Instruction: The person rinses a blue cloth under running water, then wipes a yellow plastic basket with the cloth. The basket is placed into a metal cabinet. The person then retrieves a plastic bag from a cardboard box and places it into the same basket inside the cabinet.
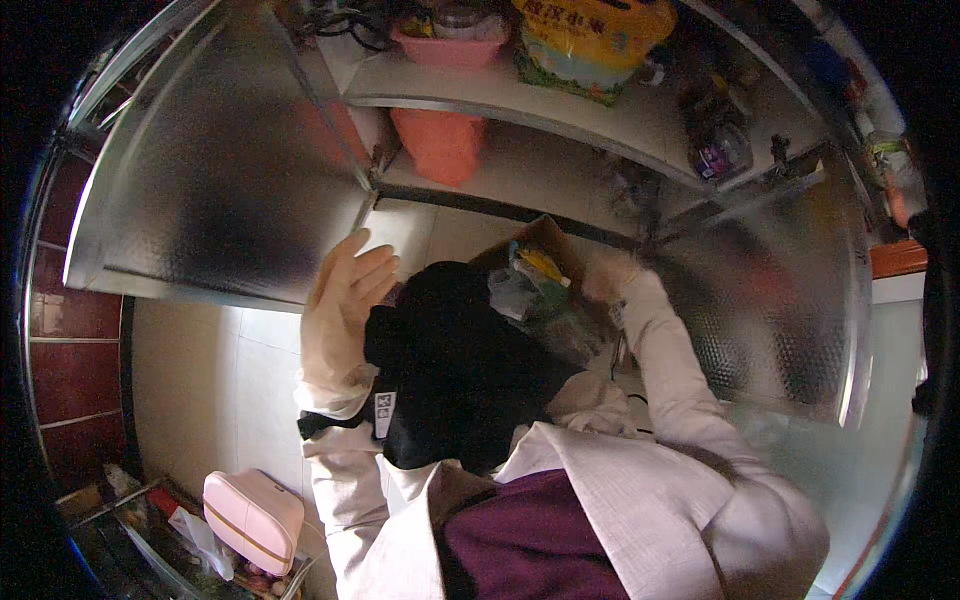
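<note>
My left hand (352, 285) is raised beside the lower edge of the left cabinet door, its fingers stretched out and nothing in it. A black strap circles that wrist. My right hand (608, 278) is at the right side of a cardboard box (548, 232), smeared and dim, so its grip is unclear. Inside the box lie clear plastic bags (512, 290) and a yellow packet (540, 262). A large black form (450, 365) lies between my forearms and covers part of the box; I cannot make out what it is.
Two textured cabinet doors, the left (220, 170) and the right (770, 300), stand open. On the upper shelf (440, 85) are a pink basin (450, 45) and a yellow package (595, 40). An orange-red container (440, 145) is below. A pink case (255, 520) stands at lower left.
</note>
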A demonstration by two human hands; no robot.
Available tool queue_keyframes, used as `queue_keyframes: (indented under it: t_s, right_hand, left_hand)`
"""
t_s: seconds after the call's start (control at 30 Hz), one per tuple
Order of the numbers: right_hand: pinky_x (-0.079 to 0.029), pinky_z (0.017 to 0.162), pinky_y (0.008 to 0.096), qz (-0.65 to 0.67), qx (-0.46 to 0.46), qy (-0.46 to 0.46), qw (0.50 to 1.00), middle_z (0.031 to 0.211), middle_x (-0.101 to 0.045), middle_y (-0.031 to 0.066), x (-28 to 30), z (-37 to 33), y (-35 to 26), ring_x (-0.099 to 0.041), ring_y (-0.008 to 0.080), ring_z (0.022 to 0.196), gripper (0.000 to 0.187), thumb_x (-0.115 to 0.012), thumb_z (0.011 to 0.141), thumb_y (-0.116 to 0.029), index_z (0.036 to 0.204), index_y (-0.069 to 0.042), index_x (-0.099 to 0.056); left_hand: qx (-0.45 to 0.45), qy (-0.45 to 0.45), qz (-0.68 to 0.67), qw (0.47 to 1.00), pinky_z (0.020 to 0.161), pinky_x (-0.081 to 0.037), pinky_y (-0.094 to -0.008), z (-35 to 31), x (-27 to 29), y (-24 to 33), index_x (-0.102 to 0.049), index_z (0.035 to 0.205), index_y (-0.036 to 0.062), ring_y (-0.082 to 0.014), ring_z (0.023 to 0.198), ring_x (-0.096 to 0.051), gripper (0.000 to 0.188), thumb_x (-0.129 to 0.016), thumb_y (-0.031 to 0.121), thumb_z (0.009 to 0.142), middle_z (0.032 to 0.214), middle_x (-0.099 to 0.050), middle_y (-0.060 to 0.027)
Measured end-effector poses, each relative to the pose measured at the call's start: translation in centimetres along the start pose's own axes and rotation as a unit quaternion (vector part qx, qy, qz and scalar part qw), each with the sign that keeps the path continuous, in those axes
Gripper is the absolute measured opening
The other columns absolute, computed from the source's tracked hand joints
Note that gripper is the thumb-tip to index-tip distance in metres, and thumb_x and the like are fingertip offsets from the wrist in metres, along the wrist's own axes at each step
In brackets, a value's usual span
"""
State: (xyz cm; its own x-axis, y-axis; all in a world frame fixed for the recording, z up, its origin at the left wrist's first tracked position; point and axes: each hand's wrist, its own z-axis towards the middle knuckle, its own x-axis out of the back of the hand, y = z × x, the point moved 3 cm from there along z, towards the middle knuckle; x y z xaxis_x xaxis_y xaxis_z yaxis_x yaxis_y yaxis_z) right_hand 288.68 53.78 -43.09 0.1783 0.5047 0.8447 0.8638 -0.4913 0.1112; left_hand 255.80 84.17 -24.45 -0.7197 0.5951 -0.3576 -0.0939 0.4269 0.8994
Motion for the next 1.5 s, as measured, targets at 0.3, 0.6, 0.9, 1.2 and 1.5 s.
queue_keyframes:
  t_s: [0.3,0.6,0.9,1.2,1.5]
  right_hand:
    - [-0.052,0.082,0.0402,0.465,-0.197,-0.22,0.834,0.105,-0.067,0.014,-20.5,-8.9,-4.9,-0.064,0.0276,0.095,0.031,-0.062,0.095,-0.026,0.116,-0.003,-0.063]
    - [-0.053,0.086,0.0402,0.458,-0.189,-0.232,0.837,0.111,-0.068,0.0129,-22.6,-15.3,-8.5,-0.064,0.0258,0.102,0.037,-0.071,0.091,-0.017,0.124,-0.003,-0.062]
    - [-0.05,0.095,0.0484,0.784,-0.514,-0.141,0.319,0.135,-0.053,0.0144,-29.8,-15.6,-11.0,-0.055,0.0314,0.12,0.054,-0.062,0.096,-0.029,0.145,-0.013,-0.044]
    - [-0.05,0.095,0.0465,0.764,-0.497,-0.081,0.404,0.134,-0.055,0.0148,-26.6,-16.7,-9.5,-0.056,0.0307,0.118,0.055,-0.064,0.095,-0.03,0.143,-0.01,-0.046]
    - [-0.05,0.095,0.0446,0.746,-0.364,0.014,0.557,0.133,-0.056,0.0151,-17.1,-9.8,-4.9,-0.057,0.03,0.117,0.056,-0.066,0.094,-0.031,0.141,-0.007,-0.048]
  left_hand:
    - [0.005,0.009,0.21,0.978,0.099,-0.048,-0.0347,3.6,3.1,-1.7,-0.059,0.127,0.0026,-0.0252,0.11,-0.064,0.045,-0.06,0.036,0.097,0.115,-0.067,-0.0163]
    - [0.146,-0.113,0.376,0.908,0.093,-0.048,-0.0328,9.8,9.3,-6.6,-0.06,0.13,0.0116,-0.019,0.104,-0.063,0.044,-0.058,0.042,0.098,0.113,-0.066,-0.009]
    - [0.138,-0.266,0.517,0.802,0.103,-0.046,-0.036,14.7,13.8,-27.7,-0.046,0.142,0.0078,-0.0297,0.122,-0.058,0.052,-0.061,0.024,0.095,0.134,-0.059,-0.0175]
    - [0.125,-0.346,0.537,0.759,0.087,-0.054,-0.0405,14.5,4.6,-36.1,-0.059,0.132,0.0123,-0.038,0.1,-0.066,0.039,-0.058,0.016,0.092,0.111,-0.069,-0.0198]
    - [0.218,-0.145,0.505,0.822,0.089,-0.051,-0.0492,10.8,9.4,-31.7,-0.064,0.115,0.004,-0.0431,0.106,-0.063,0.031,-0.049,0.013,0.09,0.11,-0.068,-0.0227]
